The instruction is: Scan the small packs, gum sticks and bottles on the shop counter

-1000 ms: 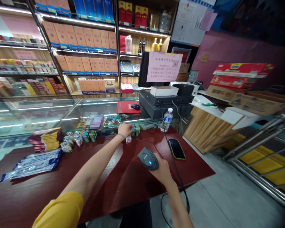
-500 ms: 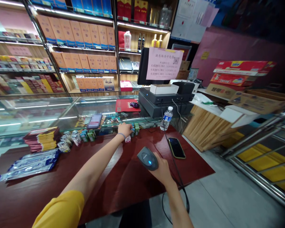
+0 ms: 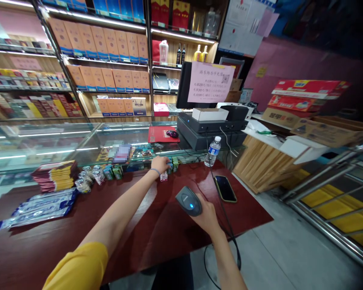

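Note:
My left hand (image 3: pixel 159 164) reaches across the dark red counter (image 3: pixel 133 225) and closes on a small green box (image 3: pixel 168 165) at the far edge, beside another green box (image 3: pixel 175 164). A small clear bottle with a pink label (image 3: pixel 163 176) stands just under that hand. My right hand (image 3: pixel 206 216) grips a grey barcode scanner (image 3: pixel 188 200) with a blue light on top, held over the counter, its cable hanging down to the floor.
A black phone (image 3: pixel 225 188) and a water bottle (image 3: pixel 212 152) sit right of the scanner. Green boxes (image 3: pixel 114 172), small jars (image 3: pixel 89 176), stacked red-yellow packs (image 3: pixel 56 176) and blue packets (image 3: pixel 38 209) lie to the left. A till with a monitor (image 3: pixel 210 129) stands behind.
Hardly anything has moved. My left hand stays on the green box and my right hand keeps the scanner in about the same place; only the view shifts slightly.

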A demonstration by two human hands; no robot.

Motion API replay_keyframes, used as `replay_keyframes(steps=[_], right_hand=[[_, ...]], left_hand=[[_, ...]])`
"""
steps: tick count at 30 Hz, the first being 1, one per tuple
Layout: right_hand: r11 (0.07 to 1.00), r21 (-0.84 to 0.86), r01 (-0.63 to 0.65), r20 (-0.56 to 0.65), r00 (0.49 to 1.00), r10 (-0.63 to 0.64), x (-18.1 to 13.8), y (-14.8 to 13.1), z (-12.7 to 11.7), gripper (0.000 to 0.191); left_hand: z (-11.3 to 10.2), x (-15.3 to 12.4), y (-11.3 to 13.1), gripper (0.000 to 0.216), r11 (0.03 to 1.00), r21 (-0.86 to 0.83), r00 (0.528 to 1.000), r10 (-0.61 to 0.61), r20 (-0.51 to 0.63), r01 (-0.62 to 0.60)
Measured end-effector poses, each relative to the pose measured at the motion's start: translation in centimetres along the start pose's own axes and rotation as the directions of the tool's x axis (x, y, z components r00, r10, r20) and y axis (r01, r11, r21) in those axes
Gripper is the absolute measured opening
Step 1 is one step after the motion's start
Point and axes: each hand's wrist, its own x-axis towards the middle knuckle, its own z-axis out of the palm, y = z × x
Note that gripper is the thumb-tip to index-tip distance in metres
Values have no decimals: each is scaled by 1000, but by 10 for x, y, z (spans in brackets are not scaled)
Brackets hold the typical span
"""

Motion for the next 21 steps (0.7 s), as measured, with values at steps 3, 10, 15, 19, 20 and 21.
replay_keyframes(steps=[3, 10, 15, 19, 20, 21], right_hand=[[1000, -4, -11, -18, 1000, 10, 0, -2, 1, 36], [999, -49, 11, -56, 998, -14, 4, -12, 11, 34], [997, -24, 76, -67, 995, -78, 11, -29, 29, 30], [994, -7, 112, -59, 992, -112, 18, -45, 49, 29], [993, -2, 118, -52, 992, -118, 20, -49, 54, 28], [992, 4, 124, -42, 991, -123, 21, -52, 60, 27]], left_hand=[[-10, -5, -1, 23, 997, -82, 999, 5, -45, -9], [-30, -49, -25, 20, 889, -456, 955, -99, -279, -41], [-32, -107, -70, 22, 788, -615, 860, -313, -404, -3], [-32, -149, -120, 24, 747, -655, 758, -492, -430, 113], [-32, -158, -132, 24, 744, -653, 741, -518, -428, 143], [-32, -166, -144, 25, 742, -649, 727, -538, -426, 168]])
